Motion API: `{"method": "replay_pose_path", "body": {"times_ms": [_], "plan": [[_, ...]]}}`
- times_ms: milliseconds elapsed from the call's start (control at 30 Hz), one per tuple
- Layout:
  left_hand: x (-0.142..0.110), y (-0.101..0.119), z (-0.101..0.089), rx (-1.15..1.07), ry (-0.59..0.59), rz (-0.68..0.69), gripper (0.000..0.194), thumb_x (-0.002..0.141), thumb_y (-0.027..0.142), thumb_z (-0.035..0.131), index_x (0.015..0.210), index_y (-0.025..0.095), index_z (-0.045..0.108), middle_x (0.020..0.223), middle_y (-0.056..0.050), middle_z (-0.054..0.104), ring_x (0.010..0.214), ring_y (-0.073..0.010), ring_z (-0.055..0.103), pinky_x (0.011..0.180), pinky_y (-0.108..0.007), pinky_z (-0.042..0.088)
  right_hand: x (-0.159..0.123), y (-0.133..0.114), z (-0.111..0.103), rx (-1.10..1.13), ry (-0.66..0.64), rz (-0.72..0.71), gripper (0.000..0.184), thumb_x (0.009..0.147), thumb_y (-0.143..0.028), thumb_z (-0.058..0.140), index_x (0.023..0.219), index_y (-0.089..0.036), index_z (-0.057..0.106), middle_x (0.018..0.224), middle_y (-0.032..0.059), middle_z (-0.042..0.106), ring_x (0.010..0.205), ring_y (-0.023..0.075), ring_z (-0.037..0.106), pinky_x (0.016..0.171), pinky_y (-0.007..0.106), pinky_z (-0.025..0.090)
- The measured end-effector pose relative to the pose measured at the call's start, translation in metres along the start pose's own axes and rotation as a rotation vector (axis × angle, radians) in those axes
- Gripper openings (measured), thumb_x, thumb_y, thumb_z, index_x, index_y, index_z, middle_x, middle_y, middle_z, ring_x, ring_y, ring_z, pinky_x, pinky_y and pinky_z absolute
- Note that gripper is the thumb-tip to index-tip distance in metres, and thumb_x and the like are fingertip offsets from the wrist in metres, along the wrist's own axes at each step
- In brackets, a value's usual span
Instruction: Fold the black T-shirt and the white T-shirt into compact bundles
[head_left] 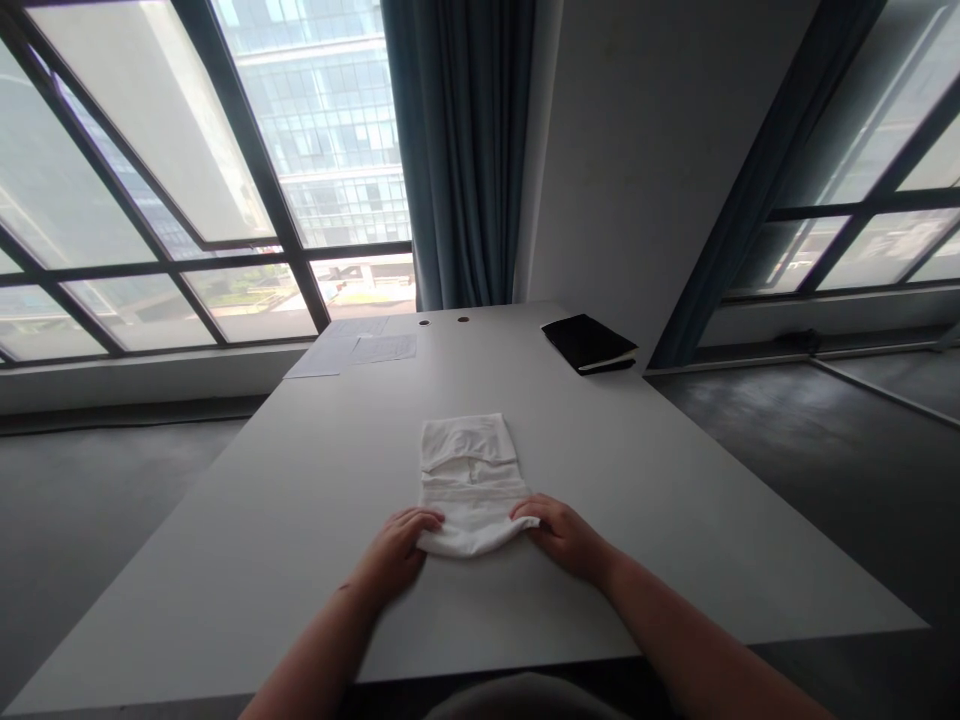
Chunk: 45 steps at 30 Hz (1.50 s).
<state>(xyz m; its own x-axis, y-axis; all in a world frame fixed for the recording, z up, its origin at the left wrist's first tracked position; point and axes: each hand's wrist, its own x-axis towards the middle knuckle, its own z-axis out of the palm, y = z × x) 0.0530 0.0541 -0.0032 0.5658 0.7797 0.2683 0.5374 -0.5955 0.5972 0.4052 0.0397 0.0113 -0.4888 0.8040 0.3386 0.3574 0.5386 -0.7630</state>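
A white cloth garment (pixel 472 490) lies folded into a narrow strip on the white table, its near edge lifted and curled. At the near left corner, my left hand (pixel 401 545) is closed, pinching the fabric with the fingers on top. My right hand (pixel 562 535) grips the near right corner the same way, thumb tucked under. Between the hands the cloth edge sags slightly. The far part of the garment rests flat, with a curved fold and a small opening across its middle. What kind of garment it is cannot be made out.
On the white table (pixel 300 530), a black folder (pixel 589 343) with pages showing lies at the far right. Paper sheets (pixel 382 347) lie at the far left. Two round cable holes (pixel 463 319) sit near the back edge. Blue curtains (pixel 465 150) and windows stand beyond.
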Motion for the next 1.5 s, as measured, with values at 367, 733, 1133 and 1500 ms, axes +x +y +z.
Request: {"method": "replay_pose_path", "body": {"times_ms": [367,733,1133,1500], "plan": [[-0.01,0.03,-0.008,0.014,0.168,0.017,0.022,0.101,0.03,0.049,0.112,0.026,0.067,0.107,-0.006,0.078,0.104,-0.0221,0.073,0.099,-0.036,0.055,-0.013,-0.019,-0.004,0.042,0.076,0.119,0.045,0.107,-0.054,0.044,0.085,-0.02,0.065,0.08,0.0025,0.068,0.076,0.0186,0.061,0.075,0.029,0.049],[0.061,0.037,-0.007,0.104,0.267,-0.404,0.036,0.104,0.047,0.04,0.094,0.023,0.065,0.074,-0.001,0.069,0.07,-0.0184,0.064,0.065,-0.027,0.043,0.039,-0.01,-0.004,-0.229,0.423,0.423,0.041,0.103,-0.052,0.043,0.076,-0.023,0.054,0.068,0.0002,0.061,0.066,0.0182,0.056,0.063,0.027,0.038],[0.104,-0.021,0.01,0.439,0.214,-0.474,0.025,0.102,0.038,0.049,0.106,0.021,0.066,0.109,-0.013,0.074,0.108,-0.0288,0.067,0.095,-0.039,0.048,0.06,0.046,-0.005,-0.687,0.292,0.534,0.016,0.101,-0.034,0.059,0.101,-0.022,0.069,0.098,0.0072,0.074,0.09,0.0225,0.067,0.075,0.028,0.043],[0.116,-0.056,-0.001,0.17,0.096,-0.272,0.024,0.101,0.03,0.048,0.1,0.023,0.071,0.104,-0.006,0.075,0.099,-0.0204,0.069,0.09,-0.03,0.051,0.065,0.052,-0.002,-0.645,0.302,0.387,0.027,0.1,-0.015,0.051,0.111,-0.018,0.075,0.112,0.0094,0.071,0.106,0.0214,0.063,0.101,0.03,0.046]]}}
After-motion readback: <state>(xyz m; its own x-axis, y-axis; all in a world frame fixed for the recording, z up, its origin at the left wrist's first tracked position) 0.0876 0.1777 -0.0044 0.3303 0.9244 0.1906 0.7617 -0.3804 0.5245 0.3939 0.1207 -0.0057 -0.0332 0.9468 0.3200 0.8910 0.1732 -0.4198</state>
